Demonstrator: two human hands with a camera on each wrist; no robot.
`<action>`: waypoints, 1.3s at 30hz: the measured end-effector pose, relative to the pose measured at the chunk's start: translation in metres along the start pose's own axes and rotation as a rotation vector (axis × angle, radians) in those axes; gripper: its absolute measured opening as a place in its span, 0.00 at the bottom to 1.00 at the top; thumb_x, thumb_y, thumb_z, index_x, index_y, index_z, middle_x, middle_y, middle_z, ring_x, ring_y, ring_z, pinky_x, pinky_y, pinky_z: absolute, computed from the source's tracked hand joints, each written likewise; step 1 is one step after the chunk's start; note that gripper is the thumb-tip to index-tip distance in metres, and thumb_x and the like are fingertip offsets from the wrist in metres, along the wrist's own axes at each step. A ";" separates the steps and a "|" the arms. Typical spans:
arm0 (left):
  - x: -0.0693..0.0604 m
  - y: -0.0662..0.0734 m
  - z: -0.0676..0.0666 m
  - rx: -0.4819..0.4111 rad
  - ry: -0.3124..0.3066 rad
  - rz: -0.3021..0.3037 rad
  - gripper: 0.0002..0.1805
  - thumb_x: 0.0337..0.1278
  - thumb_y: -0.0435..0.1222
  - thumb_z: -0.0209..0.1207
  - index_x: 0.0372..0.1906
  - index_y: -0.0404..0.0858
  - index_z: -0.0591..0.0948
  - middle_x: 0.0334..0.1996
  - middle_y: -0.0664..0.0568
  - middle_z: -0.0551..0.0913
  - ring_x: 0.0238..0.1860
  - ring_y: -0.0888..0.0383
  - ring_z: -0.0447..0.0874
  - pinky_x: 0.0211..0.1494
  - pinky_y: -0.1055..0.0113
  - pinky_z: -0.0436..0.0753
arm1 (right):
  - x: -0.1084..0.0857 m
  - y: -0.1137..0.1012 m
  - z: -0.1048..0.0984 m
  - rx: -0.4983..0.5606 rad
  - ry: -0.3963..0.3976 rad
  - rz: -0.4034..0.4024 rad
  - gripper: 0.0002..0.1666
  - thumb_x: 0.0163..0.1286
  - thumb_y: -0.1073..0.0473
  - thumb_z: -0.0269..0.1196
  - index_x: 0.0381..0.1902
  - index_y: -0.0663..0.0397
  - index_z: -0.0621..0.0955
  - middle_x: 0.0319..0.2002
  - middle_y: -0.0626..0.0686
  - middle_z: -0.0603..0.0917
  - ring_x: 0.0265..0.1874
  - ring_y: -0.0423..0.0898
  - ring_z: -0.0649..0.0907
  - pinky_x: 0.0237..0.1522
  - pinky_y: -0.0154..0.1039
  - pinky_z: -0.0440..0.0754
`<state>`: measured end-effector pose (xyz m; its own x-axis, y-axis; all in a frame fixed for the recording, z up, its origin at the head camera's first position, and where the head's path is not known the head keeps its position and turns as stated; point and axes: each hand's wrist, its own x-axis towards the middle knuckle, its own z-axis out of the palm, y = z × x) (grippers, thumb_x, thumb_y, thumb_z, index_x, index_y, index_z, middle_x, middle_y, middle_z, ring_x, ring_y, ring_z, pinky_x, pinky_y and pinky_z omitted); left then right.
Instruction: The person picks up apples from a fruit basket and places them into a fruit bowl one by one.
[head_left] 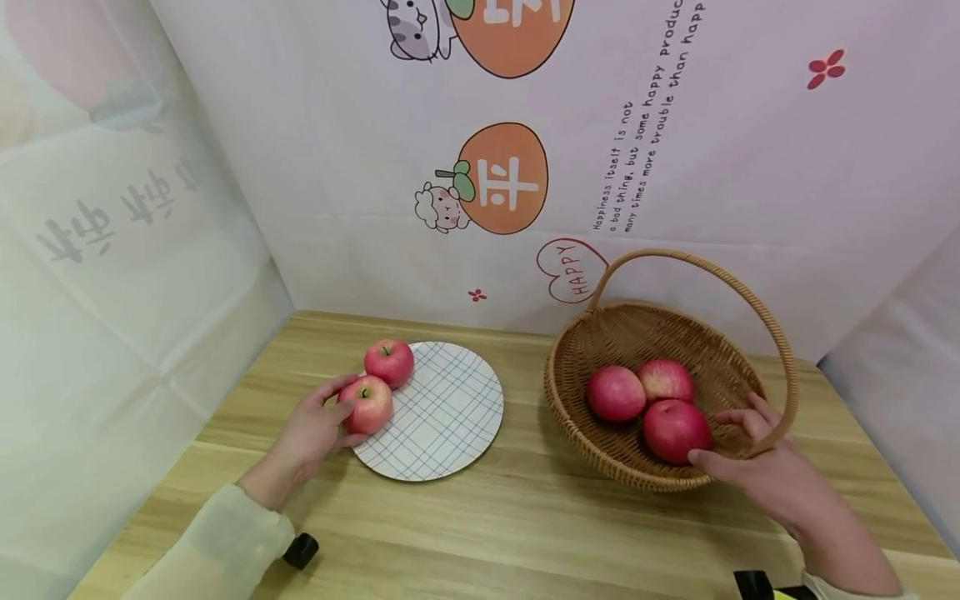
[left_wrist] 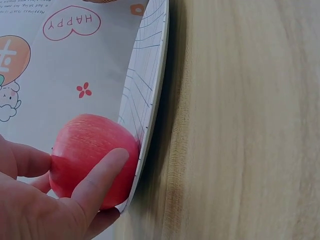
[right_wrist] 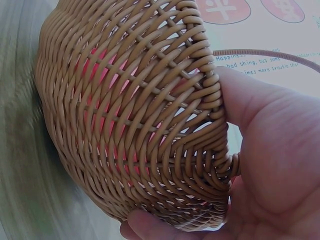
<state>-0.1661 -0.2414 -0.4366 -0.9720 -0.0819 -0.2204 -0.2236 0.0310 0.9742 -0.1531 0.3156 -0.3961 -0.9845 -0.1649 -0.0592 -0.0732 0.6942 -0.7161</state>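
Observation:
In the head view a round plate with a blue grid carries two apples at its left edge. My left hand curls its fingers and thumb round the nearer apple; the other apple touches it from behind. The left wrist view shows that apple between thumb and fingers of the hand, against the plate. To the right, three apples lie in a wicker basket. My right hand grips the basket's right rim, thumb and fingers around the weave in the right wrist view.
The basket's tall arched handle rises above its rim. A printed white cloth hangs behind the wooden table, and pale cloth also covers both sides. Dark straps show near the wrists.

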 end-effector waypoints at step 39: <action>-0.016 0.023 -0.016 0.129 -0.049 0.032 0.38 0.68 0.27 0.56 0.79 0.39 0.55 0.74 0.26 0.43 0.72 0.30 0.48 0.55 0.47 0.79 | 0.001 -0.003 0.001 0.015 0.010 0.010 0.65 0.66 0.42 0.68 0.79 0.62 0.40 0.75 0.68 0.25 0.68 0.80 0.34 0.58 0.81 0.43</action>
<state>-0.1547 -0.2552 -0.4100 -0.9805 -0.0297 -0.1941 -0.1963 0.1605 0.9673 -0.1537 0.3133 -0.3947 -0.9867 -0.1514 -0.0593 -0.0616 0.6854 -0.7255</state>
